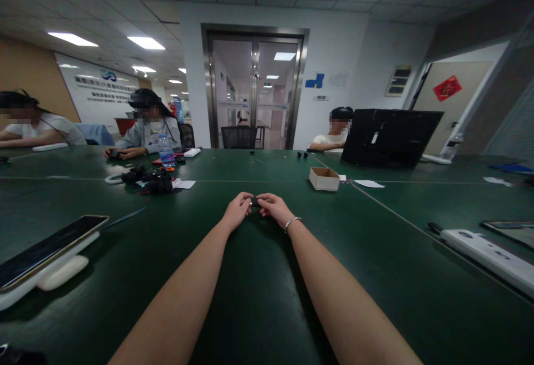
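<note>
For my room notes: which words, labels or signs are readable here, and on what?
No text reads clearly.
Wall sign: logo and characters, blurred.
Water bottle label: too small.
Red diamond paper: blurred.
Small black part between left hand and right hand: no marking visible.

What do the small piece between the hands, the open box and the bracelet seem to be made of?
The small piece, pinched between the left hand and the right hand, looks dark and matt, perhaps plastic; it is too small to be sure. The open box looks like plain pale brown cardboard, with dull folded walls. The bracelet glints silver, so it is probably metal.
</note>
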The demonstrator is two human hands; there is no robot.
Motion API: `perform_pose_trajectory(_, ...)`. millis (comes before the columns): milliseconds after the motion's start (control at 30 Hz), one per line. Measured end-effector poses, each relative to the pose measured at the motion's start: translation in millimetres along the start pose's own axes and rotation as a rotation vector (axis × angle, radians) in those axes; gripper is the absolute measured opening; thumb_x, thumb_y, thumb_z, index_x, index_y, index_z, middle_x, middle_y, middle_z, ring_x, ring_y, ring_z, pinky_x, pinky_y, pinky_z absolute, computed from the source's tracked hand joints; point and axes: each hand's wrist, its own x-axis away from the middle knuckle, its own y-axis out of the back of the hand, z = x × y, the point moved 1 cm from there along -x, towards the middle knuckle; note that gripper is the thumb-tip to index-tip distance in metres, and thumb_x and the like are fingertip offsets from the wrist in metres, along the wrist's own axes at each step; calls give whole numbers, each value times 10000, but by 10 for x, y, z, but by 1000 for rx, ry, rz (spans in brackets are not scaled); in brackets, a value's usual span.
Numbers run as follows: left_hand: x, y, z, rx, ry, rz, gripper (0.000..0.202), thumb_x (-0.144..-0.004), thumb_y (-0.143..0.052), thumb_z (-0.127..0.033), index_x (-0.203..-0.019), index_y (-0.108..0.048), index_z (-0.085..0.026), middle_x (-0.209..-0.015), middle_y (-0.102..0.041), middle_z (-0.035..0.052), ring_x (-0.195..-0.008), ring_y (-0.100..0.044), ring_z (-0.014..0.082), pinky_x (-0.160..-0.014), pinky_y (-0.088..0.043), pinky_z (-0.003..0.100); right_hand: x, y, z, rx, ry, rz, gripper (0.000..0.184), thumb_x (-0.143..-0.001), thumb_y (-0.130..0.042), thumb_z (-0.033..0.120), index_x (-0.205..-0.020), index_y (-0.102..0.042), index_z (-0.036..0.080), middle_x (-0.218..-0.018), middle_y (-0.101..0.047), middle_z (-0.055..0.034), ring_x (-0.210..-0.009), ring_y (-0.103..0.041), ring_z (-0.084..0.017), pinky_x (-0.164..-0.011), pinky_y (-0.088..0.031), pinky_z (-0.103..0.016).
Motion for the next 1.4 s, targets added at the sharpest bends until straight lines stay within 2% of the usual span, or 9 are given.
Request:
perform_pose_trajectory(133, 0, 0, -12, 13, 11, -23, 267, -790, -453, -292, -1016, -549, -187, -670, -522, -10, -536, -484, 90, -472, -376, 183, 3, 6, -1, -6, 1, 3, 116, -775, -614, 120, -891, -609, 129, -601, -580, 16, -462, -543, -57, -427, -473, -148)
perform_pose_trajectory(333, -3, 0, -33, 22, 41, 8, 247, -799, -431, -300, -974, -563, -187, -667, -512, -12, -496, -460, 78, -429, -350, 172, 34, -9, 35, -1, -11, -9, 114, -784, -598, 106, -894, -608, 133, -597, -577, 16, -459, -539, -55, -427, -469, -145)
perform_pose_trajectory(467, 5, 2, -46, 19, 23, 22, 266, -820, -399, -316, -967, -563, -168, -618, -499, -13, -485, -454, 82, -436, -352, 174, 29, -10, 35, -3, -15, -5, 125, -778, -605, 107, -901, -607, 132, -609, -583, 13, -458, -538, -56, -427, -470, -151)
perform_pose_trajectory(600, 10, 10, -37, -8, -2, 1, 270, -792, -469, -319, -1006, -559, -181, -703, -529, -2, -523, -481, 81, -456, -369, 176, 15, -7, 23, -9, -7, -8, 129, -772, -613, 113, -899, -606, 130, -600, -576, 16, -458, -536, -59, -429, -470, -157)
perform_pose_trajectory(733, 2, 10, -15, -13, 3, -4, 273, -808, -445, -343, -990, -565, -180, -688, -525, -3, -513, -481, 82, -451, -366, 177, 15, -11, 24, -1, -12, -6, 132, -783, -593, 104, -912, -604, 126, -582, -567, 19, -458, -533, -60, -432, -467, -156)
perform_pose_trajectory(1100, -8, 5, -16, -22, 9, -4, 270, -782, -441, -274, -1006, -564, -189, -674, -525, -10, -513, -477, 86, -462, -371, 182, 28, -11, 26, 0, 0, 0, 121, -773, -613, 121, -894, -608, 131, -567, -569, 23, -449, -534, -59, -433, -472, -156)
perform_pose_trajectory(1200, -4, 7, -16, -22, 9, 4, 278, -815, -398, -328, -983, -569, -187, -654, -523, -8, -498, -468, 88, -462, -368, 189, 30, -10, 28, 3, -1, -3, 131, -768, -622, 123, -898, -611, 133, -585, -577, 18, -451, -533, -56, -435, -474, -155)
perform_pose_trajectory(1300, 1, 8, -13, -40, -2, -18, 287, -798, -446, -341, -1023, -556, -201, -745, -547, 4, -540, -497, 89, -478, -375, 189, 34, -13, 34, 7, -4, -8, 133, -779, -600, 108, -909, -608, 130, -587, -577, 16, -457, -538, -59, -439, -476, -155)
perform_pose_trajectory(1400, 10, 0, -12, -60, -12, -2, 287, -813, -428, -348, -1019, -556, -195, -685, -531, -3, -535, -487, 93, -487, -375, 191, 34, -16, 36, 12, -7, -11, 128, -786, -587, 95, -909, -606, 124, -579, -569, 18, -454, -536, -58, -439, -474, -152)
